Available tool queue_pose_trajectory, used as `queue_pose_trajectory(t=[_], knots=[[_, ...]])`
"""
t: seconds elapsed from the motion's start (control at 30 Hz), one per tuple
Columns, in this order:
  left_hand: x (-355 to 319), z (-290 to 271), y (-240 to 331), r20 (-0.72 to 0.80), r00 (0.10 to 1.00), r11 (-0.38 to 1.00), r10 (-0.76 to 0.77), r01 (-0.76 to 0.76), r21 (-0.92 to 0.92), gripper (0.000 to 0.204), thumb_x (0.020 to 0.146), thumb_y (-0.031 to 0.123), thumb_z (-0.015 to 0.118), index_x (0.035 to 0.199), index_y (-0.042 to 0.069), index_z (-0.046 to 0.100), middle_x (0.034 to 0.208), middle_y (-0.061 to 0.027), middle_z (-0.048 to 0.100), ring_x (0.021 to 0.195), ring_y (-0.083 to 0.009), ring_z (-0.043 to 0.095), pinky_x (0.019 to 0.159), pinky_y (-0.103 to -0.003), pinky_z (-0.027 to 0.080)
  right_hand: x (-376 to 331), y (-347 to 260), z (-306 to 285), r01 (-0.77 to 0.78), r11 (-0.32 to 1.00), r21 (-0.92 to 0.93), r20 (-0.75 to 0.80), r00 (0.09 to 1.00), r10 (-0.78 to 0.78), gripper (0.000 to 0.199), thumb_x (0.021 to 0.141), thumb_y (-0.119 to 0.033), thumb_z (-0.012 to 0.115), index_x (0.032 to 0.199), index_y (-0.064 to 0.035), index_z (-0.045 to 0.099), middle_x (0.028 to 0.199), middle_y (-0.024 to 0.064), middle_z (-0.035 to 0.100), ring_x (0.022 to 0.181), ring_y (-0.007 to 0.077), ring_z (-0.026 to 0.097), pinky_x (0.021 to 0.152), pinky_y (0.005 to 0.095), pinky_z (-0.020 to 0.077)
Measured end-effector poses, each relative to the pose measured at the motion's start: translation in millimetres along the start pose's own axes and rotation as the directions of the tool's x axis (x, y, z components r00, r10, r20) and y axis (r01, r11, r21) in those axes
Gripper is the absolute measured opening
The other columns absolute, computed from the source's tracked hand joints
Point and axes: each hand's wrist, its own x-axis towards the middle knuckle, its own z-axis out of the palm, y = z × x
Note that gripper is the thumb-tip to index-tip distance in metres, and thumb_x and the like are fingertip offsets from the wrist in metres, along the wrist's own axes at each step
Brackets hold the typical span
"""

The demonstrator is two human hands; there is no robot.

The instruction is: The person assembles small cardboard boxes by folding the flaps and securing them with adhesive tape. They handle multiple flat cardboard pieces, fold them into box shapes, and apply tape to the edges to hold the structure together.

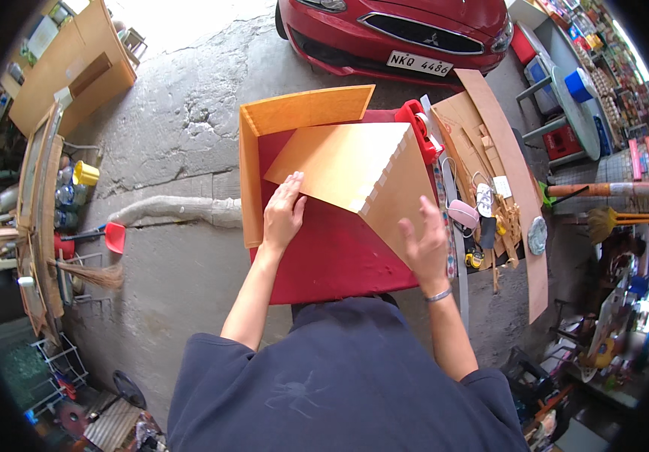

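Two brown wooden panels meet at a corner with a row of pale notches. The left panel [332,162] slopes to the left and the right panel [403,200] slopes down to the right. My left hand [284,215] rests with outstretched fingers at the left panel's near edge. Beside the right panel, my right hand [426,245] has its fingers spread and holds nothing; I cannot tell whether it touches the wood. Behind and left stands an L-shaped pair of wooden boards [306,108]. All this is on a red-covered table [324,264].
A red tape dispenser [418,128] sits at the table's far right corner. To the right, a plywood surface [460,120] carries a pink object [463,214], a tape measure [474,260] and wood scraps. A red car [407,34] stands ahead. Brooms and a dustpan [115,237] lie around.
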Motion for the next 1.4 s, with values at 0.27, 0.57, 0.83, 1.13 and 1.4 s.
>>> queue_pose_trajectory(t=[0.27, 0.57, 0.83, 1.13, 1.4], knots=[[-94, 24, 83, 0.142, 0.946, 0.868, -0.29, 0.323, -0.377, 0.019, 0.088, 0.014, 0.071, 0.105, 0.004, 0.07, 0.101, -0.0151, 0.071, 0.097, -0.0333, 0.067, 0.085, -0.041, 0.054, 143, -73, -46, 0.214, 0.977, -0.017, 0.26, 0.944, -0.202, 0.029, 0.095, -0.026, 0.065, 0.107, 0.0003, 0.065, 0.1, 0.0184, 0.068, 0.091, 0.033, 0.067, 0.079, 0.0423, 0.0535], [-126, 113, 130, 0.335, 0.932, 0.871, -0.138, 0.275, -0.406, 0.043, 0.09, 0.03, 0.07, 0.124, 0.005, 0.06, 0.115, -0.0154, 0.065, 0.103, -0.035, 0.065, 0.088, -0.044, 0.055, 145, -135, 107, 0.72, 0.681, -0.134, 0.935, 0.32, -0.153, 0.036, 0.081, -0.032, 0.079, 0.088, 0.0024, 0.071, 0.086, 0.0224, 0.068, 0.083, 0.0363, 0.069, 0.074, 0.0453, 0.0561], [-120, 128, 127, 0.321, 0.942, 0.83, -0.102, 0.258, -0.495, 0.03, 0.09, 0.022, 0.07, 0.113, 0.003, 0.065, 0.105, -0.0156, 0.068, 0.093, -0.036, 0.068, 0.079, -0.044, 0.057, 137, -119, 142, 0.853, 0.51, -0.115, 0.956, 0.235, -0.177, 0.031, 0.074, -0.026, 0.084, 0.08, 0.0019, 0.073, 0.078, 0.0213, 0.07, 0.08, 0.0351, 0.07, 0.072, 0.0443, 0.0575], [-122, 108, 114, 0.332, 0.921, 0.772, -0.205, 0.361, -0.523, 0.031, 0.092, 0.027, 0.068, 0.114, 0.006, 0.067, 0.107, -0.0131, 0.071, 0.097, -0.0299, 0.07, 0.083, -0.04, 0.058, 210, -153, 60, 0.561, 0.824, -0.077, 0.848, 0.472, -0.242, 0.038, 0.097, -0.039, 0.061, 0.117, -0.0077, 0.067, 0.105, 0.0209, 0.07, 0.097, 0.0359, 0.068, 0.081, 0.0413, 0.0539], [-124, 84, 94, 0.45, 0.692, 0.246, -0.565, 0.661, -0.709, 0.028, 0.095, 0.026, 0.067, 0.11, 0.002, 0.068, 0.101, -0.0114, 0.074, 0.088, -0.0209, 0.071, 0.077, -0.033, 0.055, 170, -58, -46, 0.173, 0.985, 0.012, 0.267, 0.948, -0.17, 0.025, 0.104, -0.021, 0.057, 0.112, 0.0009, 0.066, 0.092, 0.0047, 0.069, 0.08, 0.0094, 0.063, 0.071, 0.025, 0.0513]])
